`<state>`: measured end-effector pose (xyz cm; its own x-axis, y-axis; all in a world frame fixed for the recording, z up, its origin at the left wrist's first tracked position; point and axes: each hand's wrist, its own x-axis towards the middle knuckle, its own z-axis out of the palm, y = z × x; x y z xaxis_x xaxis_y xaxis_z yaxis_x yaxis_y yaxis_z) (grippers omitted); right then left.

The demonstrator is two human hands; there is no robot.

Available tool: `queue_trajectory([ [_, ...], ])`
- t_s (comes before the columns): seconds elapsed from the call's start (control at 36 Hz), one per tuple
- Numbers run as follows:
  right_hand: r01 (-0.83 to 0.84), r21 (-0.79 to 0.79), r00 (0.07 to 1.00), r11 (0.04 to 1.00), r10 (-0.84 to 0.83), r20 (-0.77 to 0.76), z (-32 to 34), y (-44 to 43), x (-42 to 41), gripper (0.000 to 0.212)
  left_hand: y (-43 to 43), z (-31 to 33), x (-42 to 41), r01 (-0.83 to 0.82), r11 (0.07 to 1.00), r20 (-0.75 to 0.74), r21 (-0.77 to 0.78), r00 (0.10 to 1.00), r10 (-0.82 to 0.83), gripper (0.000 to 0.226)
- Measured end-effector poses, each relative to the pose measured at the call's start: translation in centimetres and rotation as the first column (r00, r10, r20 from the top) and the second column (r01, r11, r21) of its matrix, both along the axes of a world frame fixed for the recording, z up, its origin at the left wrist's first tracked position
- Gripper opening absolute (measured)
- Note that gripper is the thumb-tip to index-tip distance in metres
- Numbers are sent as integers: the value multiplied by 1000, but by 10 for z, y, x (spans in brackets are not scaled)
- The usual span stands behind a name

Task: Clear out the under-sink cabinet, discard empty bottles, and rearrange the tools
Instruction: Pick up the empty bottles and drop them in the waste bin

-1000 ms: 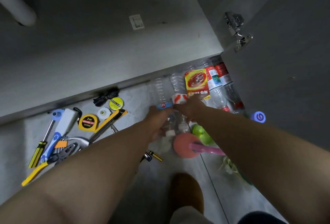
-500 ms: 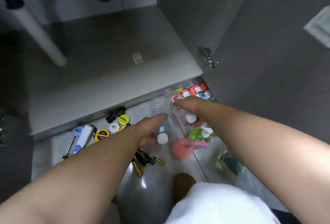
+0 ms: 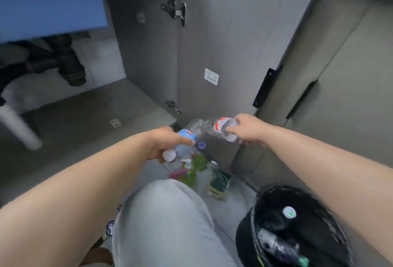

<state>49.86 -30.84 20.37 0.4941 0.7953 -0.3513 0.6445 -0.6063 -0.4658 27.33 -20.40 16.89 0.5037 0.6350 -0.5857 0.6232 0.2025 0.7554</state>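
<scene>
Since we lifted them, left grip (image 3: 168, 145) clasps the blue bottle (image 3: 188, 136), right grip (image 3: 247, 128) the red bottle (image 3: 220, 127), ready for the bin (image 3: 244, 234).

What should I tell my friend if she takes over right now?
Left hand grips a clear plastic bottle with a blue label.
Right hand grips a clear plastic bottle with a red-and-white label.
Both are held above the floor, not yet in the black lined bin at lower right, which already holds bottles.
To do: drop these two, clear the green clutter and sponge pack, then sort the tools, out of view.
</scene>
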Motion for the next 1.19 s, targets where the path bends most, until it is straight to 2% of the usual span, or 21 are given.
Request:
queue_trajectory([
  [0.08,12,-23,997,1000,-10,71,28,-50,25,32,-26,17,33,113,988,-52,102,993,-108,55],
  [0.25,152,-26,986,988,-153,-59,60,-140,65,23,-89,31,90,264,943,-69,203,964,-256,45],
  [0.36,194,-88,976,977,-202,-83,55,-185,85,19,-126,22,114,303,930,-4,206,951,-309,58],
  [0.47,195,-202,975,960,-213,-69,21,-214,93,21,-147,-1,120,312,919,56,241,941,-334,69],
  [0.56,196,-242,965,950,-231,-121,-14,-228,90,20,-149,-16,121,318,925,66,207,939,-338,68],
  [0.72,211,-171,960,962,-237,-148,-83,-244,63,15,-139,-29,121,302,914,59,271,943,-328,55],
  [0.86,109,-120,983,987,-125,-138,-133,-242,41,20,-135,-28,121,226,914,66,336,963,-262,54],
  [0.97,49,-147,990,988,-67,-125,-163,-240,31,25,-136,-19,122,187,911,131,368,959,-250,55],
  [1.08,34,-165,986,986,-60,-155,-183,-241,25,26,-139,-11,123,109,929,267,353,940,-212,46],
  [1.19,0,-213,960,977,-60,-272,-192,-244,23,28,-139,-8,124,82,917,295,391,933,-209,44],
])
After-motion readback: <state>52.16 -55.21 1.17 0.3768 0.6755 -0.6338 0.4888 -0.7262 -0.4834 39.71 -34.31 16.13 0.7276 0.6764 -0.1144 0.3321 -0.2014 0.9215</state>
